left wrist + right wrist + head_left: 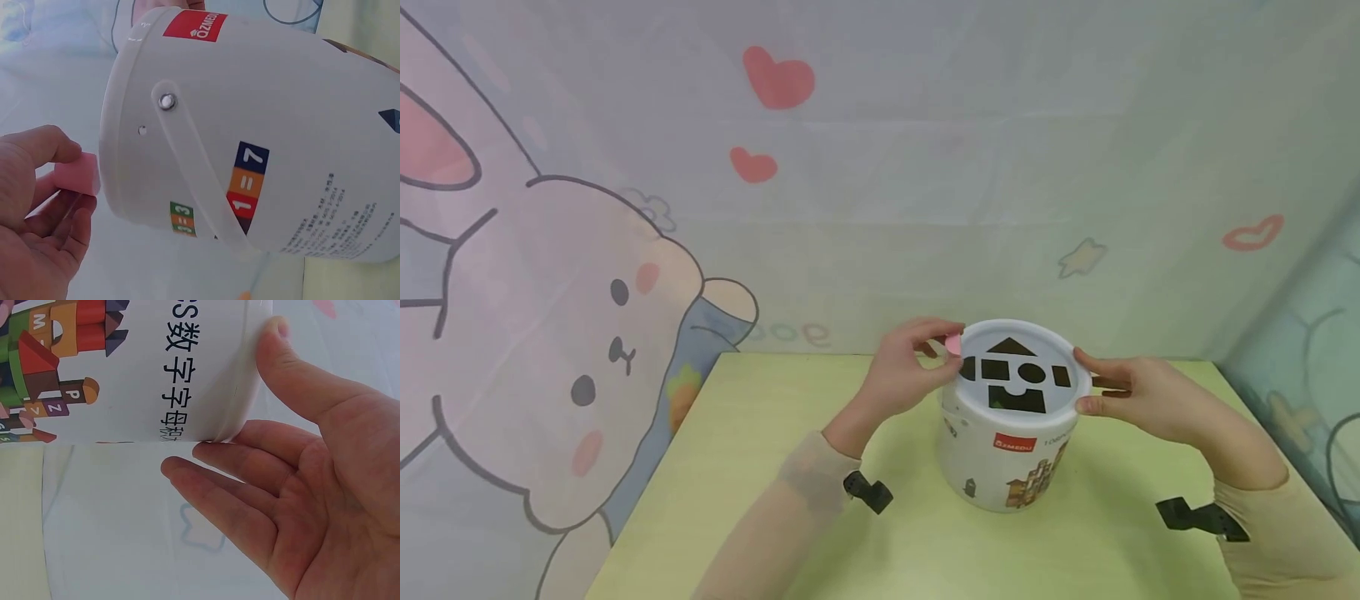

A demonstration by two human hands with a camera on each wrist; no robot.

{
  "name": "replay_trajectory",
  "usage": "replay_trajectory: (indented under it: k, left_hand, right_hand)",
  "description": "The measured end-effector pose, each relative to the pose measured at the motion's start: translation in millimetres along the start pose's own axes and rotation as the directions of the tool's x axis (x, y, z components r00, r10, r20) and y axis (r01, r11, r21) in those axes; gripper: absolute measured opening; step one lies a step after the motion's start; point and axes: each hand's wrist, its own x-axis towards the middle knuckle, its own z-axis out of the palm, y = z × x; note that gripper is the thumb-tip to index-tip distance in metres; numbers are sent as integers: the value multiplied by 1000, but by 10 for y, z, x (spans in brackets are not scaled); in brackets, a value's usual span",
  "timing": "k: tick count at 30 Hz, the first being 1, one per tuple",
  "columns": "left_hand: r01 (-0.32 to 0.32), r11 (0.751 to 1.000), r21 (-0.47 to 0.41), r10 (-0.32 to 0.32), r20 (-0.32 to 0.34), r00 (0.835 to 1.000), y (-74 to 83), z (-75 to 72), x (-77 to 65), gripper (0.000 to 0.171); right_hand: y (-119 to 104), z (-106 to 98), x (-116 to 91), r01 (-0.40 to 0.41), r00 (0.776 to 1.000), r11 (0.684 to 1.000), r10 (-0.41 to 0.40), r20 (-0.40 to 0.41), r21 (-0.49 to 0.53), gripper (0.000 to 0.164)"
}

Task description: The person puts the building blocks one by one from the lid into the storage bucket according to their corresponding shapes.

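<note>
A white bucket (pixel 992 458) with printed building blocks on its side stands upright on the table. Its white lid (pixel 973 398) has several dark shape-cut holes. My left hand (pixel 901 367) pinches a small pink block (pixel 77 174) between thumb and fingers at the lid's left edge. In the left wrist view the block's far face is at or very near the rim; contact cannot be told. My right hand (pixel 1150 398) rests its thumb and fingertips against the right side of the rim, fingers (pixel 244 506) mostly straight. The block's lower part is hidden by my fingers in the head view.
The yellow-green table (pixel 760 433) ends at a cloth backdrop (pixel 925 208) printed with hearts and a rabbit. A white handle (pixel 194 162) hangs down the bucket's left side. A dark cable (pixel 1332 458) runs by the right edge.
</note>
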Motion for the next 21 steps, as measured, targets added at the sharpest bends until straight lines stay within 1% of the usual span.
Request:
replay_trajectory:
  k: [5,9,13,21]
  left_hand:
    - [-12,998,67,8,61,998,63,93,33,36]
    - [-19,993,120,10,75,997,72,128,19,36]
    - [-18,988,153,4,92,996,63,133,19,37]
    - [-16,982,186,-13,156,988,96,98,20,38]
  right_hand:
    - [-13,17,-21,0,1000,1000,0,-8,9,82]
    - [-29,43,-30,9,1000,1000,-9,-6,8,82]
    - [-33,45,-46,10,1000,1000,-10,-5,7,82]
    - [-15,55,-70,6,1000,1000,-6,-6,19,82]
